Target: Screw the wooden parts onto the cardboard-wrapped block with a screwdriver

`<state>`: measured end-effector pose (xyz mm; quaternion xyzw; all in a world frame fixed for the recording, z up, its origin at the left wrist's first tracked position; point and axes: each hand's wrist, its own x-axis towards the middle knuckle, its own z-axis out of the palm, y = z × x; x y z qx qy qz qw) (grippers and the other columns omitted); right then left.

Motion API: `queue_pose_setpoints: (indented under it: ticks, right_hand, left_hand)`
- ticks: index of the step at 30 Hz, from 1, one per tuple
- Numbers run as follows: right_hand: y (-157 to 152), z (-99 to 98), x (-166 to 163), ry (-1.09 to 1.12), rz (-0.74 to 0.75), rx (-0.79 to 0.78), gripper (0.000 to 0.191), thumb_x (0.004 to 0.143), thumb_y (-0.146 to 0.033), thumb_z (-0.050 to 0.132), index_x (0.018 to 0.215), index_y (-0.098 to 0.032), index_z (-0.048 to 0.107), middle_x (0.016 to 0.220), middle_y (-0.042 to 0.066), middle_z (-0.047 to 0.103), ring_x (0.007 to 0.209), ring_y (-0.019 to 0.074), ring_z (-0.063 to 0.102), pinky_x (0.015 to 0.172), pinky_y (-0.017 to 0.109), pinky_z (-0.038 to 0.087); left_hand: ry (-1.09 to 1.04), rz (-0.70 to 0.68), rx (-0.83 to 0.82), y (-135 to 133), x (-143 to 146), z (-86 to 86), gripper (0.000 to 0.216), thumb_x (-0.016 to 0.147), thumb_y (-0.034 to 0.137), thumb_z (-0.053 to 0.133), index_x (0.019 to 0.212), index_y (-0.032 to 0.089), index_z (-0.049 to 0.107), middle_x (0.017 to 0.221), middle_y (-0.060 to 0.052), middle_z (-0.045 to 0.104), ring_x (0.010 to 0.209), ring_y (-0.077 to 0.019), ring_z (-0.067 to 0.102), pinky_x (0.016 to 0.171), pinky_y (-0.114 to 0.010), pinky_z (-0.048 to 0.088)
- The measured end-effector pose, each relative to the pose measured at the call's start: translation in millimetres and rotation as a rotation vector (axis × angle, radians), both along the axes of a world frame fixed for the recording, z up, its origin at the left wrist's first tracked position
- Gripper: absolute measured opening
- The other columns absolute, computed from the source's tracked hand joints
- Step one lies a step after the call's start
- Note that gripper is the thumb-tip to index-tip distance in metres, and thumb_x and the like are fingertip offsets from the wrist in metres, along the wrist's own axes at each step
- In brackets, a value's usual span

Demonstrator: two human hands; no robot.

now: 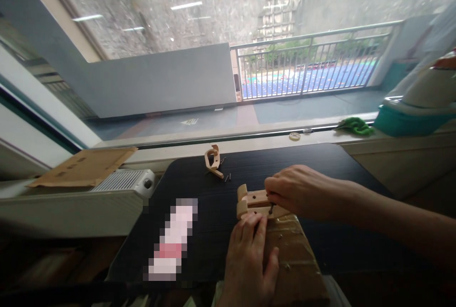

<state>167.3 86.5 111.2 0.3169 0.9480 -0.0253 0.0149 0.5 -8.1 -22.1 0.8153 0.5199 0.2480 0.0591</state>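
Note:
A small light wooden assembly (251, 202) lies on the black table (213, 202), its near end resting on a taped cardboard box (294, 255). My left hand (249, 259) lies on the box with fingers pressed against the wooden piece, holding it down. My right hand (299, 190) reaches in from the right, fingers pinched on a small dark screw (271, 209) standing in the wood. A second curved wooden part (213, 160) lies farther back on the table, with a few loose screws (227, 177) beside it.
A pixelated pink-white object (174, 238) lies on the table's left. A radiator (117, 186) with flat cardboard (83, 167) on top stands at left. On the window sill sit a tape roll (294, 136), a green cloth (356, 125) and a teal-based container (409, 117).

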Motion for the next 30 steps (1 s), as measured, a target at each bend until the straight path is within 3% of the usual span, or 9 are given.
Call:
queue_pose_setpoints:
  ticks: [4, 8, 14, 23, 30]
  right_hand:
    - [-3.9, -3.3, -1.6, -0.014, -0.059, 0.061, 0.023, 0.094, -0.026, 0.038, 0.08, -0.016, 0.055, 0.068, 0.004, 0.064, 0.061, 0.0157, 0.061, 0.05, 0.027, 0.023]
    - [-4.9, 5.7, 1.2, -0.026, -0.077, 0.081, 0.025, 0.092, -0.03, 0.04, 0.079, -0.016, 0.057, 0.069, 0.006, 0.065, 0.063, 0.018, 0.063, 0.05, 0.028, 0.021]
    - [-8.6, 25.2, 8.2, -0.009, 0.034, -0.074, 0.013, 0.083, -0.016, 0.048, 0.08, -0.018, 0.06, 0.078, 0.005, 0.066, 0.072, 0.0158, 0.06, 0.056, 0.026, 0.027]
    - [-2.1, 3.9, 7.4, 0.051, 0.054, -0.069, 0.013, 0.088, -0.018, 0.043, 0.084, -0.017, 0.055, 0.078, 0.004, 0.065, 0.076, 0.0158, 0.059, 0.059, 0.026, 0.031]
    - [1.0, -7.7, 1.8, 0.044, -0.012, 0.049, 0.018, 0.094, -0.026, 0.038, 0.088, -0.016, 0.052, 0.068, 0.002, 0.062, 0.059, 0.0149, 0.059, 0.048, 0.027, 0.023]
  left_hand:
    - [-0.008, 0.017, -0.005, -0.6, 0.9, 0.1, 0.053, 0.082, 0.023, 0.052, 0.134, 0.015, 0.041, 0.13, -0.012, 0.048, 0.123, -0.0276, 0.041, 0.103, -0.046, 0.039]
    - [-0.015, 0.029, 0.004, -1.3, 1.4, -1.1, 0.054, 0.083, 0.021, 0.05, 0.135, 0.017, 0.038, 0.132, -0.011, 0.045, 0.125, -0.027, 0.038, 0.104, -0.046, 0.037]
    - [-0.004, 0.02, -0.013, -1.1, 1.0, -1.5, 0.054, 0.085, 0.022, 0.048, 0.137, 0.016, 0.036, 0.135, -0.01, 0.042, 0.128, -0.0258, 0.034, 0.108, -0.044, 0.033]
    - [-0.005, 0.005, -0.025, -0.9, 0.0, -2.0, 0.055, 0.084, 0.022, 0.049, 0.137, 0.017, 0.036, 0.134, -0.01, 0.041, 0.127, -0.0257, 0.035, 0.107, -0.044, 0.033]
    - [-0.015, 0.015, -0.019, -1.3, 0.5, -0.8, 0.054, 0.084, 0.022, 0.049, 0.136, 0.017, 0.037, 0.133, -0.01, 0.043, 0.126, -0.0261, 0.037, 0.105, -0.044, 0.035]
